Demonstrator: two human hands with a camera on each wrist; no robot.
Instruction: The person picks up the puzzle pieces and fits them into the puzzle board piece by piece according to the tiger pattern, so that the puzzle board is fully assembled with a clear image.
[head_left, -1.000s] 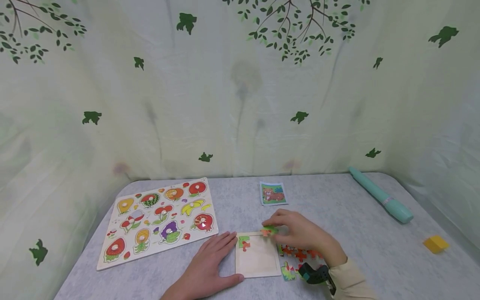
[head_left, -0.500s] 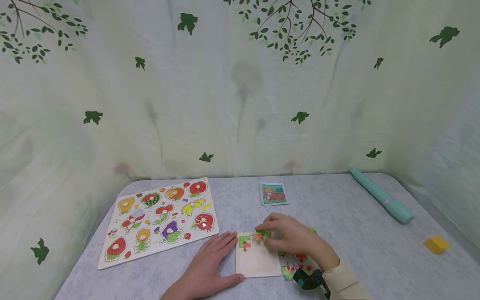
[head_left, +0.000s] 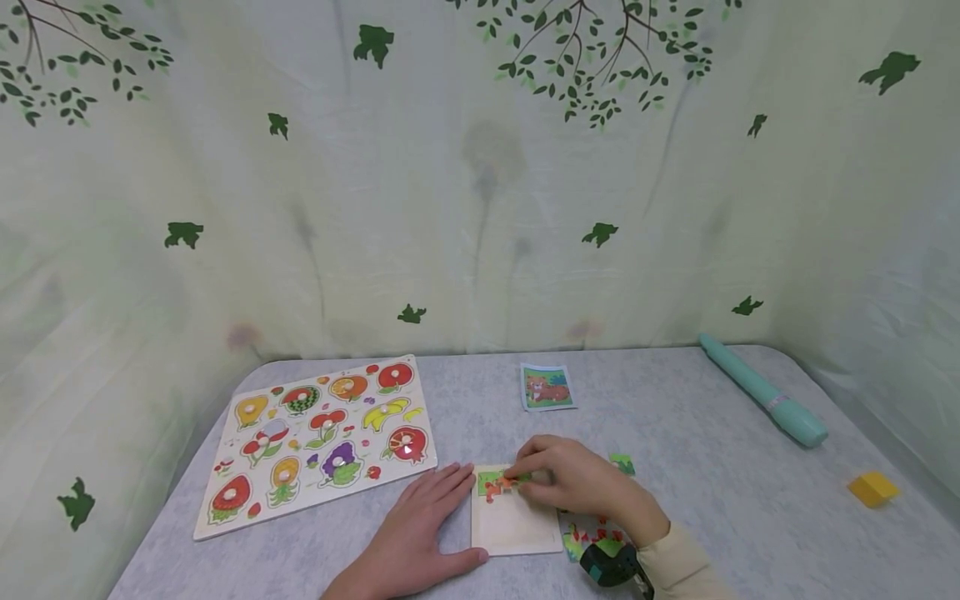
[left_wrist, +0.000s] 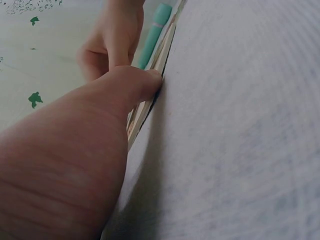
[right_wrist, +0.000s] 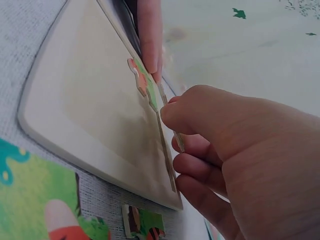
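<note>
With loose pieces (head_left: 574,544) right of the tray (head_left: 517,529), we are pinching one piece (head_left: 523,478) over it between right hand (head_left: 573,475) fingertips, left hand (head_left: 423,533) lying straight-fingered.

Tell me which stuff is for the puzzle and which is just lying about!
For the job:
- wooden tray
- placed piece
- held piece
- loose pieces beside the tray
- bear picture, probably the guide

Just lying about, it seems:
- fruit board
- teal stick
- yellow block

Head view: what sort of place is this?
Probably a tabletop puzzle-play corner, perhaps a curtained booth: a leaf-print backdrop stands behind the table, which carries a fruit board and a small jigsaw tray.
</note>
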